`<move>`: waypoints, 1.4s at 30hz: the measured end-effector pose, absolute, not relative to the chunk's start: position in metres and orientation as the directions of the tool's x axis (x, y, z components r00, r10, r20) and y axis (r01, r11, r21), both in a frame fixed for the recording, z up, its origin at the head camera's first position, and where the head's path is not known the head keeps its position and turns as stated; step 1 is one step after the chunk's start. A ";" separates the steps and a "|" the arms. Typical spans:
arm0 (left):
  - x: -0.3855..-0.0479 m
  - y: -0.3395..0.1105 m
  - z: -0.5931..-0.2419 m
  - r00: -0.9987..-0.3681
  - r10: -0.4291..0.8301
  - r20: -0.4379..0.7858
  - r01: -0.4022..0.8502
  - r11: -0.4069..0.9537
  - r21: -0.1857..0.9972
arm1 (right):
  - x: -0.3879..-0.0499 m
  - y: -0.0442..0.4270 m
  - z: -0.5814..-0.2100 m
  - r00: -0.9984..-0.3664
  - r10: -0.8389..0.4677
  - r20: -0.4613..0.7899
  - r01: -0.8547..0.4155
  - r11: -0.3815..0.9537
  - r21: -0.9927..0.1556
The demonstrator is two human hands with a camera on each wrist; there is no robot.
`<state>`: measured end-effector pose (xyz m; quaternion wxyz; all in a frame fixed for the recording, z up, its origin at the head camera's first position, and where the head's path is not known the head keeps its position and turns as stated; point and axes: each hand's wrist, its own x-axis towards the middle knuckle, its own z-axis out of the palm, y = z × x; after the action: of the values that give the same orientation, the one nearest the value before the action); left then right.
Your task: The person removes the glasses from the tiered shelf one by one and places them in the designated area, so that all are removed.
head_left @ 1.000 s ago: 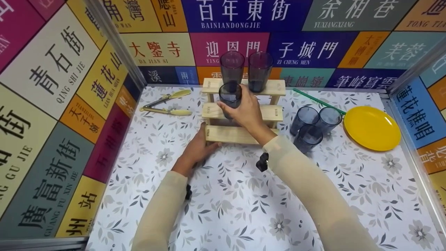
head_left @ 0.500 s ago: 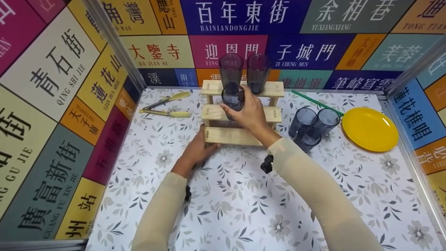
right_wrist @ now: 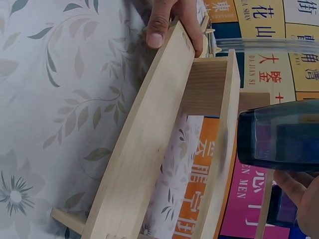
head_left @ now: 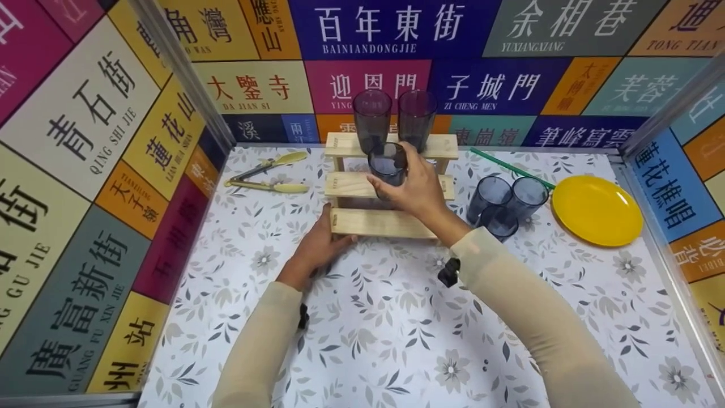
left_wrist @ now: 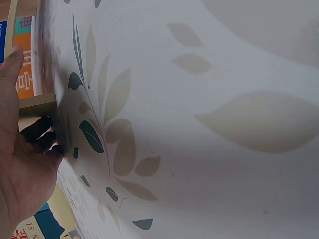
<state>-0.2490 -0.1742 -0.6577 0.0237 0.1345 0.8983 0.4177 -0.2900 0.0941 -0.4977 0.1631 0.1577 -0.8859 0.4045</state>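
Note:
A three-step wooden rack (head_left: 385,222) stands at the back of the table. My left hand (head_left: 318,243) grips the left end of its lowest step, thumb in front and fingers behind; the right wrist view shows thumb and finger on either side of that plank. My right hand (head_left: 422,190) holds a dark, see-through drinking glass (head_left: 387,163) upright over the middle step. In the right wrist view the glass (right_wrist: 279,133) has its base close to the middle plank; I cannot tell whether they touch. Two similar glasses (head_left: 371,120) stand side by side on the top step.
Three more dark glasses (head_left: 499,222) stand close together right of the rack. Beside them lie a yellow plate (head_left: 597,211) and a green stick (head_left: 510,168). Yellow-tipped tongs (head_left: 266,175) lie open at the left. Printed panels (head_left: 362,34) wall in the table.
My right hand has shifted the glass a little to the right along the middle step. My left hand keeps its grip on the rack. The head view has tilted slightly.

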 end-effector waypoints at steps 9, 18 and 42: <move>-0.242 -0.171 -0.649 -0.969 0.240 0.062 0.203 0.627 0.752 | -0.282 0.114 -0.502 -0.863 -0.143 0.484 -0.468 0.585 -0.663; -0.242 -0.171 -0.650 -0.971 0.238 0.035 0.184 0.640 0.746 | -0.278 0.135 -0.502 -0.871 -0.136 0.473 -0.461 0.560 -0.688; -0.242 -0.171 -0.650 -0.968 0.249 0.037 0.194 0.645 0.739 | -0.263 0.202 -0.495 -0.876 -0.111 0.470 -0.439 0.588 -0.679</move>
<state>-0.2423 -0.1707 -0.6500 0.0342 0.1221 0.9064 0.4030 -0.2629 0.2019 -0.4946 0.1930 0.1581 -0.8699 0.4254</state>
